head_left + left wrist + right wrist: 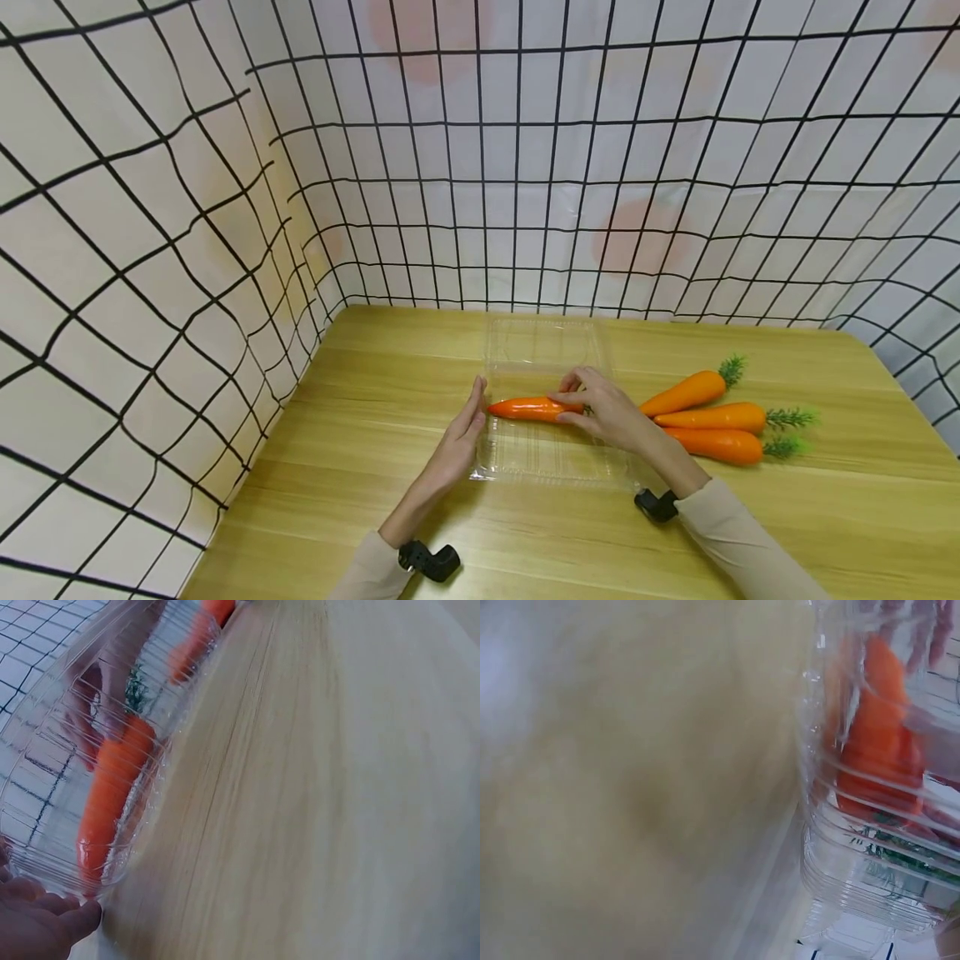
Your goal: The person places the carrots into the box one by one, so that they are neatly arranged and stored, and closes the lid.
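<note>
A clear plastic clamshell box (551, 462) lies opened out on the table, its lid (543, 340) folded back toward the far side. Inside the box, an orange carrot (528, 409) with a green leafy top points its tip to the left. My right hand (609, 410) pinches the carrot by its thick leafy end, thumb on the near side and fingers on the far side. Along the box's left end stands my left hand (457, 442), fingers straight and close to the carrot's tip. Through the box wall in the left wrist view, the carrot (112, 787) shows lengthwise.
Three more carrots lie to the right of the box: a far one (690, 392), a middle one (716, 417) and a near one (720, 446), leafy tops to the right. Behind the wooden table (390, 358) hangs a white cloth with a black grid (525, 150).
</note>
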Action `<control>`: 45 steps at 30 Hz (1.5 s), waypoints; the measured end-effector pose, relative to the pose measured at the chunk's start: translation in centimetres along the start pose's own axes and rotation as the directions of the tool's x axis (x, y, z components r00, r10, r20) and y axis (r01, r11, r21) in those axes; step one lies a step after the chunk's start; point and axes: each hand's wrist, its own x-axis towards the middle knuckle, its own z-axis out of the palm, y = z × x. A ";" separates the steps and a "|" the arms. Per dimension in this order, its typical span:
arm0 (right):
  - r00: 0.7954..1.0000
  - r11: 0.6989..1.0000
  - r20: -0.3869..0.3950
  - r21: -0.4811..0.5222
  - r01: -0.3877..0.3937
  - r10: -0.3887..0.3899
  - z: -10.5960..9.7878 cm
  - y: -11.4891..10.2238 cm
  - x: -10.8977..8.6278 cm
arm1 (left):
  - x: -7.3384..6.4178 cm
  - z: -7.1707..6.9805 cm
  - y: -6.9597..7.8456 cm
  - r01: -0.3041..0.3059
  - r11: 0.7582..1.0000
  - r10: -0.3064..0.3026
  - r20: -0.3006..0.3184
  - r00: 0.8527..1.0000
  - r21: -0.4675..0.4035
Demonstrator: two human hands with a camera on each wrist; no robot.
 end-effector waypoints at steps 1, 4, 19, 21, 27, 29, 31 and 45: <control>1.000 1.000 0.005 -0.001 -0.009 0.009 -0.1 0.0 0.0 | 0.0 0.0 0.0 -0.001 1.000 0.001 0.001 1.000 -0.001; 1.000 1.000 0.006 0.002 -0.029 0.029 -0.3 -0.1 -0.1 | 0.1 0.1 0.0 -0.010 1.000 0.011 0.005 1.000 -0.007; 0.994 0.999 -0.096 -0.020 -0.051 0.049 -3.1 0.0 -2.6 | -0.1 0.1 0.0 -0.003 1.000 0.003 -0.011 1.000 0.011; 0.993 0.998 -0.114 -0.046 -0.048 0.043 -3.6 0.1 -3.1 | -0.1 0.1 0.0 0.004 1.000 -0.004 -0.014 1.000 0.018; 0.988 0.994 -0.149 -0.102 -0.042 0.027 -5.0 0.5 -4.5 | -0.1 0.1 0.0 0.000 1.000 0.000 -0.012 1.000 0.018; 0.988 0.993 -0.153 -0.112 -0.042 0.025 -5.3 0.7 -4.9 | 0.0 0.1 0.1 0.003 1.000 -0.003 -0.014 1.000 0.013; 0.988 0.991 -0.155 -0.125 -0.044 0.025 -5.6 1.0 -5.3 | 0.0 0.1 0.1 0.006 1.000 -0.006 -0.014 1.000 0.008; 0.989 0.978 -0.119 -0.180 -0.105 0.085 -7.7 1.7 -8.8 | 0.0 0.2 0.0 -0.003 1.000 0.003 -0.013 1.000 0.022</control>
